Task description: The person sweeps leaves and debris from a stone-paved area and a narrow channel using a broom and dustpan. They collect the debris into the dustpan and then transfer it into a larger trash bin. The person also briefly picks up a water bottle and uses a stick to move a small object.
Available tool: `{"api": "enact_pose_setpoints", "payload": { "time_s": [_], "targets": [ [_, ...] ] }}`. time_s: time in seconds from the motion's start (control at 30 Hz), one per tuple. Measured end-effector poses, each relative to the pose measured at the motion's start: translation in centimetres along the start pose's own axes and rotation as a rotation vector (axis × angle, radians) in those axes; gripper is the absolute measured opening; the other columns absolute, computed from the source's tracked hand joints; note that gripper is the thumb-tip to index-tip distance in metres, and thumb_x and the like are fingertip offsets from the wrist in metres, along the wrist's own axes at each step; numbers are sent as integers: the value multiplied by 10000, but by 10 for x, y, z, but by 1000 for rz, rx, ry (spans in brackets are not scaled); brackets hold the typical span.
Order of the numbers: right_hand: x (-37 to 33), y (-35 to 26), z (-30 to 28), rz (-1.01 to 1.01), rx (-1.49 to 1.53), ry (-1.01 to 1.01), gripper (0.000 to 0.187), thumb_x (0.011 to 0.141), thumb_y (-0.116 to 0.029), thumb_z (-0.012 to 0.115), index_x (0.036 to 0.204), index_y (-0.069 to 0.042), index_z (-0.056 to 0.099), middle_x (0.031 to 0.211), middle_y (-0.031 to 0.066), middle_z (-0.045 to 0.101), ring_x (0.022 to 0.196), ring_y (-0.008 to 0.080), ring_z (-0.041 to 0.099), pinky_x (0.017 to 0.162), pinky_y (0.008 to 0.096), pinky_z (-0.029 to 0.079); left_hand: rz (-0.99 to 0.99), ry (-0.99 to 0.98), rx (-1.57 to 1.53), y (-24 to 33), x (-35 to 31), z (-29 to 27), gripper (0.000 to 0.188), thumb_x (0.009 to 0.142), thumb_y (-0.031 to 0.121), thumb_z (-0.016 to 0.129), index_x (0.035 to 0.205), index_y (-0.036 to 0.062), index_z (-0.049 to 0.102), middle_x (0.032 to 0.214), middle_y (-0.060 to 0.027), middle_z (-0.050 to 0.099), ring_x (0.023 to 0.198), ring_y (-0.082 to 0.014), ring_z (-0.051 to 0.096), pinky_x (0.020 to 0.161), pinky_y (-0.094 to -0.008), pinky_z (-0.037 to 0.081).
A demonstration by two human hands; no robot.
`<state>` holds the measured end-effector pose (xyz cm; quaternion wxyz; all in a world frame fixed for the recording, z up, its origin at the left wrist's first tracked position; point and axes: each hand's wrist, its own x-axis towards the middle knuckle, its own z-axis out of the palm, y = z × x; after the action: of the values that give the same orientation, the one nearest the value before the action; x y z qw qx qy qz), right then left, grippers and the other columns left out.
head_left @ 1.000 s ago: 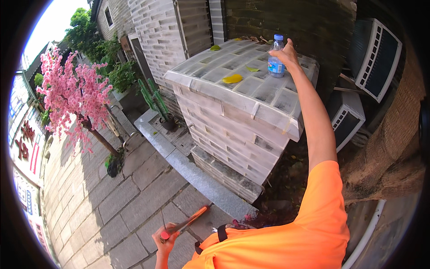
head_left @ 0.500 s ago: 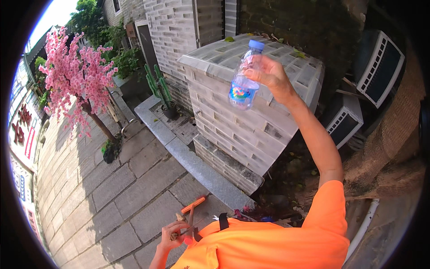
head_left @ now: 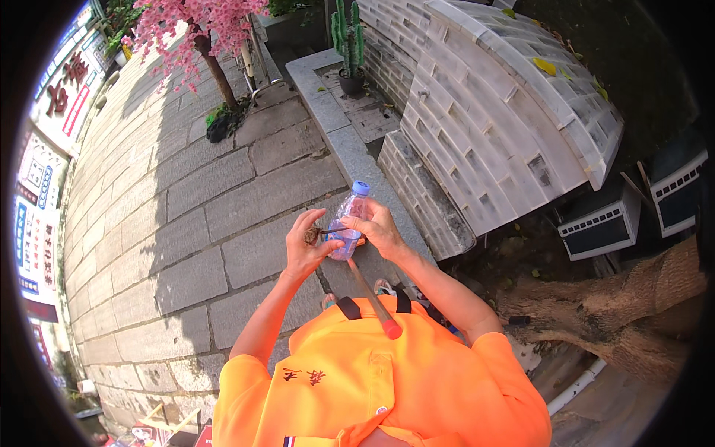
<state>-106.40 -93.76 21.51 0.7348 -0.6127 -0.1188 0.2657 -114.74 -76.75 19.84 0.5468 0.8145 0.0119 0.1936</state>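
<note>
My right hand (head_left: 381, 229) grips a clear plastic bottle (head_left: 353, 205) with a blue cap, tilted in front of my chest. Close against its left side is my left hand (head_left: 301, 252), its fingers curled round a small brown, dry-looking clump (head_left: 313, 235). A thin dark stick-like piece runs from the clump across to the bottle; what it belongs to is unclear. Below the bottle, a wooden pole (head_left: 366, 287) with a red end slants toward my orange shirt. Part of an orange piece shows behind my right fingers.
Stone paving (head_left: 186, 246) spreads to the left, bordered by a raised stone kerb (head_left: 346, 145). A potted cactus (head_left: 350, 71), a pink blossom tree (head_left: 205, 37) and a brick-patterned block (head_left: 484, 119) stand ahead. Air-conditioner units (head_left: 603, 227) and a thick trunk (head_left: 596, 298) are at right.
My right hand has brought the bottle down from its raised place over the block to chest height. My left hand has moved up beside it. My view has tipped downward.
</note>
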Motion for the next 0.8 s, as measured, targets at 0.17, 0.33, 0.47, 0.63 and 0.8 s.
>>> {"api": "enact_pose_setpoints", "payload": {
  "time_s": [0.17,0.33,0.47,0.63,0.8],
  "targets": [
    [7,35,24,-10,-58,61,375,743,-180,744,1005,20,566,891,68,617,811,133,600,704,253,493,-108,-162,-120,-25,-6,-14,751,585,294,874,1220,60,546,1006,-102,645,882,-147,617,753,-298,503],
    [-2,30,32,37,-86,-6,447,699,-238,771,1000,41,595,886,85,631,851,154,603,751,281,488,-309,-343,-166,-9,-8,-29,786,630,55,840,1314,30,452,1039,-58,619,945,-109,563,830,-279,476],
    [-6,28,39,-5,9,-131,543,751,-271,725,1160,35,541,1057,106,609,1007,170,568,830,308,474,-307,-288,-360,-34,-23,-35,732,654,70,816,1293,19,462,1020,-53,632,918,-123,594,832,-289,488],
    [-28,70,11,262,-236,-104,651,795,-346,653,1275,44,451,1221,155,541,1159,268,500,893,371,447,-405,-71,-386,-47,-35,-79,584,681,45,787,1199,20,519,1016,-48,624,909,-126,607,813,-287,506],
    [-64,116,-1,511,-919,-405,656,773,-110,618,1351,16,334,1063,253,576,919,299,618,769,379,504,-326,185,-384,-68,-52,-120,564,701,27,777,1203,32,517,993,-31,610,897,-122,594,798,-277,506]
  ]
}}
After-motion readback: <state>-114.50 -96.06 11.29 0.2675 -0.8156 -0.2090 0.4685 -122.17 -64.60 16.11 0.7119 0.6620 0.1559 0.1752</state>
